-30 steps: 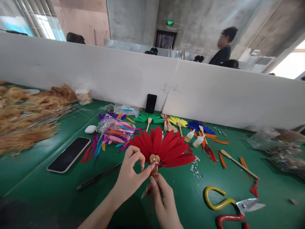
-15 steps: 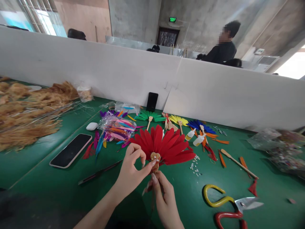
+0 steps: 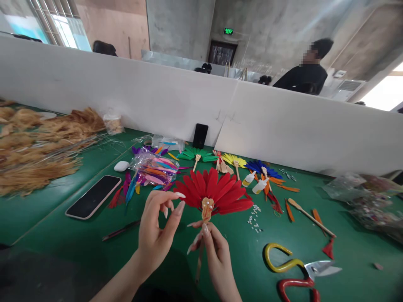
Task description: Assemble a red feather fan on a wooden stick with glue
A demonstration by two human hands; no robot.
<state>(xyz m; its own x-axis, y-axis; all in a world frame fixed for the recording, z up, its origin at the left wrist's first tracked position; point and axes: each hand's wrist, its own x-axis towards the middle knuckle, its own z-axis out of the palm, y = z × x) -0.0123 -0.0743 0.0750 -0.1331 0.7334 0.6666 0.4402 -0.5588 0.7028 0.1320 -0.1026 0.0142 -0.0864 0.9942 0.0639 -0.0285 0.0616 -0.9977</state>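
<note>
A red feather fan (image 3: 214,191) stands upright in front of me, its wooden handle pinched by my right hand (image 3: 217,251). Small white beads (image 3: 208,204) sit on the fan's wooden centre piece. To the left of the fan, my left hand (image 3: 159,226) is raised with thumb and fingers apart, touching nothing. The lower handle (image 3: 199,264) sticks out below my right hand. Loose white beads (image 3: 254,218) lie scattered on the green table to the right.
Scissors (image 3: 302,268) lie at the front right. Glue bottles (image 3: 260,185) and green (image 3: 198,154), yellow (image 3: 234,159) and blue (image 3: 261,167) fans are behind. A phone (image 3: 94,197), tweezers (image 3: 121,230) and bagged feathers (image 3: 154,167) lie left. A person (image 3: 304,71) is beyond the white partition (image 3: 157,100).
My left hand has drawn away from the fan's centre piece to the left and its fingers have parted. My right hand keeps its hold on the handle.
</note>
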